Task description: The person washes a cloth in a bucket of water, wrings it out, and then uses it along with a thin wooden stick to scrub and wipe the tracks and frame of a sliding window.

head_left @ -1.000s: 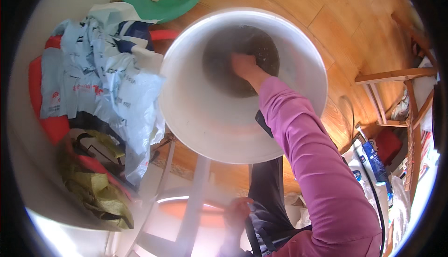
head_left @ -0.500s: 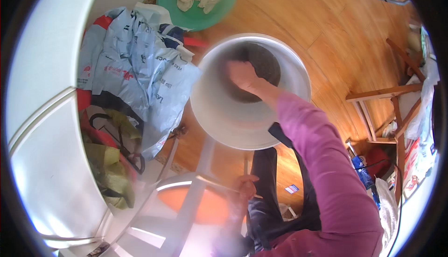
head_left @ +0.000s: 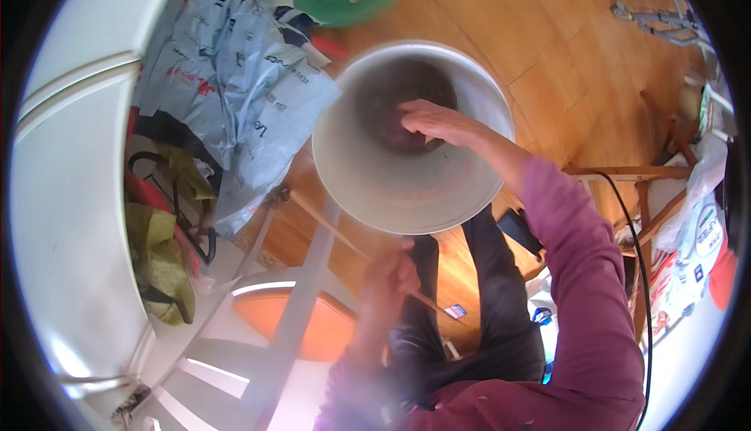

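A white round bucket (head_left: 415, 196) stands in front of me, dark stuff (head_left: 383, 91) covering its bottom; I cannot make out what it is. My right hand (head_left: 436, 123) reaches into the bucket over the dark stuff, fingers curled together; whatever they hold is hidden. Below the bucket's near left side, my left hand (head_left: 389, 278) is closed around a thin wooden stick (head_left: 327, 221). The stick slants from upper left to lower right, passing over my left leg.
Grey-blue plastic bags (head_left: 258, 95) lie heaped left of the bucket, beside a white cabinet (head_left: 74, 220). A green basin (head_left: 352, 1) with pale cloth sits beyond. Near left is a white slatted chair (head_left: 293, 337). Wooden furniture legs (head_left: 657, 173) and a black cable (head_left: 637, 274) are at right.
My right hand has shifted slightly right inside the bucket, its fingers now curled. My left hand has risen a little, and the stick tilts more steeply. The whole view has shifted somewhat.
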The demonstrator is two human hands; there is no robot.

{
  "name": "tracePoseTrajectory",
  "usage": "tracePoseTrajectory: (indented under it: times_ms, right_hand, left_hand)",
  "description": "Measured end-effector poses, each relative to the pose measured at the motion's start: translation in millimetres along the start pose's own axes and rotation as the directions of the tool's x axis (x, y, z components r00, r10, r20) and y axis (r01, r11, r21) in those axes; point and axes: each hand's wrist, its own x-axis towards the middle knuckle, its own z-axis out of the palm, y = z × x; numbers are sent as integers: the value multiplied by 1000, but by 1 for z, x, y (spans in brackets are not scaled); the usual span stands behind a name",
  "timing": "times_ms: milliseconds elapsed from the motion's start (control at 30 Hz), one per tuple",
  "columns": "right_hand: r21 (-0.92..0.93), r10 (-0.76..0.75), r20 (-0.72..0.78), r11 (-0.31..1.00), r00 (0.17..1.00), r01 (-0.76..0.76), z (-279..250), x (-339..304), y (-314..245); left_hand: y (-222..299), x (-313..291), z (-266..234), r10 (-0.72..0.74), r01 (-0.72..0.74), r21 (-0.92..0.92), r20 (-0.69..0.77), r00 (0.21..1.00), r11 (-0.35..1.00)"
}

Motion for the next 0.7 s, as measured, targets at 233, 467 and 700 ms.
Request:
tracePoseTrajectory:
  times_ms: [233, 467, 700]
  right_hand:
    - [368, -35, 122, 930, 992, -12, 1, -116, -111]
    - [431, 56, 345, 877, 937, -211, 4, -163, -136]
    - [569, -66, 227, 819, 972, -77, -4, -179, -108]
  left_hand:
    - [17, 64, 60, 104, -57, -241, 187, 977, 969]
    - [25, 79, 83, 99, -82, -198, 78, 992, 977]
    - [39, 87, 55, 36, 15, -218, 230, 973, 976]
